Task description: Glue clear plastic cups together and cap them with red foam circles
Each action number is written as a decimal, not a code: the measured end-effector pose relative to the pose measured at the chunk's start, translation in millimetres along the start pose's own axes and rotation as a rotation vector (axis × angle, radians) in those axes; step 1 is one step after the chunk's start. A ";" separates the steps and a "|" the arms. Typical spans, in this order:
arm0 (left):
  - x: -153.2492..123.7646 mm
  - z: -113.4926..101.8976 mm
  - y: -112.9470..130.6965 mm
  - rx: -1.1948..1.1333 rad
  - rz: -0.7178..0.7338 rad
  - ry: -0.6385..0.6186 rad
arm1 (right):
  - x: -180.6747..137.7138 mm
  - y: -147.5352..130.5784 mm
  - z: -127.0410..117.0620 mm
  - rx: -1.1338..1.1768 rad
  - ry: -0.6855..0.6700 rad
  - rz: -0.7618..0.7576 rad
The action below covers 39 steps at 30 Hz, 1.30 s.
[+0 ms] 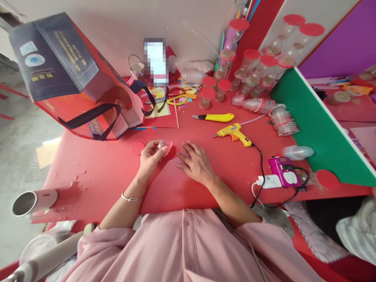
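Observation:
My left hand (151, 156) is closed round a small clear plastic cup (162, 145) whose reddish rim faces right. Whether a red disc is fixed to that rim I cannot tell. Beside it, my right hand (197, 162) is stretched out low over the red tabletop (173, 192), fingers apart, with nothing visible in it. Just left of the cup lie thin red discs (137, 148), which blend into the table. A yellow glue gun (235, 134) rests to the right of my right hand, its black cord trailing down. Behind it lies a yellow utility knife (221, 117), blade pointing left.
A large red and black bag (88, 102) stands at the left, a metal mug (44, 199) near the front left edge. Hourglass-shaped cup pairs with red discs (252, 66), stacked clear cups (283, 119) and a purple power socket (283, 172) occupy the right, against a green partition (317, 125).

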<state>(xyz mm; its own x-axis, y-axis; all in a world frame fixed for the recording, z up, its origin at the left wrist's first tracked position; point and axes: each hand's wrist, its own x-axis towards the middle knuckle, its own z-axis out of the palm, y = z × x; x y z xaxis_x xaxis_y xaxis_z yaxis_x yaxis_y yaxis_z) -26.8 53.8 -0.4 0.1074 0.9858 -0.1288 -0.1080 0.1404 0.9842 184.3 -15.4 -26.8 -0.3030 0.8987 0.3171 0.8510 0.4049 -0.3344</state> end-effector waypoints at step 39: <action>3.0 -5.9 -8.6 0.141 0.206 0.057 | -22.6 48.3 -67.3 -0.164 0.267 0.342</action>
<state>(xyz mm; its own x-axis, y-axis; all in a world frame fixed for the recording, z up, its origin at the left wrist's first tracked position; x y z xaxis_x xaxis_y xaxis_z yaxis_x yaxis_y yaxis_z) -31.4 56.1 -10.0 0.0412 0.9964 0.0737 0.0173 -0.0745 0.9971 261.1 -27.6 9.6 0.1096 0.8922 0.4381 0.9460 0.0417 -0.3216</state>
